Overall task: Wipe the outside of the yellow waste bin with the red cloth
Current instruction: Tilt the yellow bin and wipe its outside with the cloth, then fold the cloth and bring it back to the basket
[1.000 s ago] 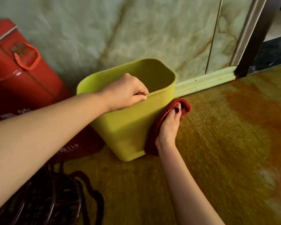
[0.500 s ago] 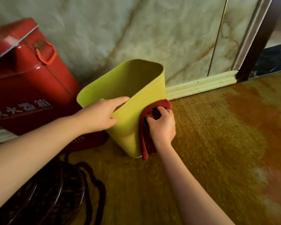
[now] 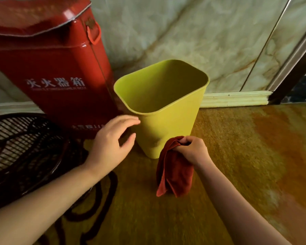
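Bin (image 3: pixel 166 131) first: the yellow waste bin now stands upright on the patterned floor (image 3: pixel 237 156), close to the marble wall (image 3: pixel 184 32) and just beside the big red box (image 3: pixel 57 71) on its left. Half a second ago it was tipped over toward the wall, with one hand on its rim and the cloth pressed flat to its side; now it is back on its base and nothing is pressed against it. My reading is that one pass of wiping has ended, and either the job is nearly done or the bin is about to be turned to present another face (I cannot tell which sides have been covered).

Next in size, the black wire fan guard (image 3: pixel 25 147) lies at lower left, clear of the work.

The red cloth (image 3: pixel 173 175) has come off the bin wall and hangs folded, its lower end near or on the floor, just in front of the bin's base.

The left hand (image 3: pixel 111 147) has let go of the rim and hovers open with fingers spread, its fingertips beside the bin's left edge, touching or almost so. The right hand (image 3: pixel 193 149) is closed, pinching the top of the cloth, knuckles up, low and just beside the bin's lower right corner.
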